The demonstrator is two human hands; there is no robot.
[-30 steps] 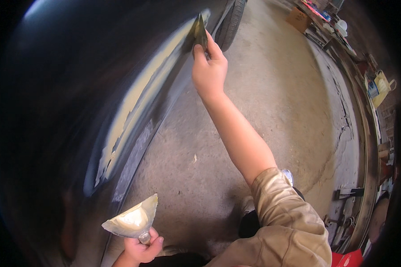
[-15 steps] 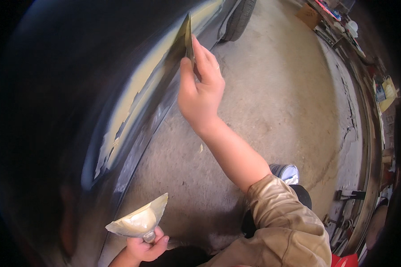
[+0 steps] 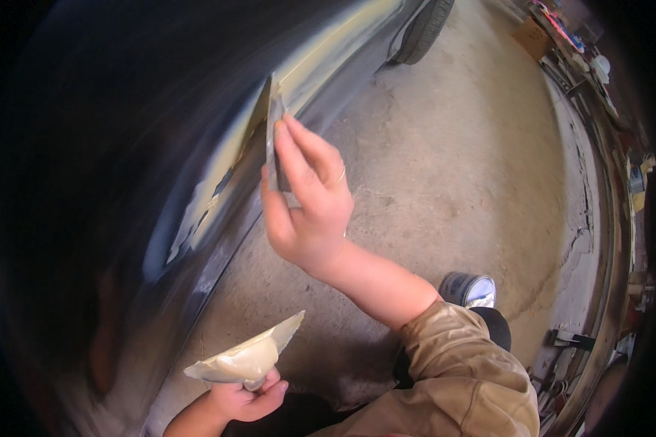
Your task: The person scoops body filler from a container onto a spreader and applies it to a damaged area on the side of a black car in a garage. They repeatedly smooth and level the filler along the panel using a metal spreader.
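My right hand (image 3: 312, 200) pinches a thin flat filler spreader (image 3: 272, 138) between thumb and fingers. The spreader stands on edge against the dark car side (image 3: 116, 146). A long strip of pale yellow filler (image 3: 215, 175) runs along the lower body panel, smooth beyond the spreader and ragged, with dark gaps, toward its near end. Low at the left, my left hand (image 3: 249, 400) is closed round the handle end of a wide putty knife (image 3: 288, 333), holding it blade up. A creamy heap of filler (image 3: 251, 359) lies on that blade.
A car tyre (image 3: 424, 33) stands at the far end of the panel. On the concrete floor (image 3: 444, 167), an open can (image 3: 468, 290) sits beside my right arm. Along the right wall run shelving, a cardboard box (image 3: 532, 38) and assorted items.
My right hand has drawn the spreader back along the panel toward me. Behind it the filler looks smoother. My left hand and the putty knife have shifted slightly right and tilted.
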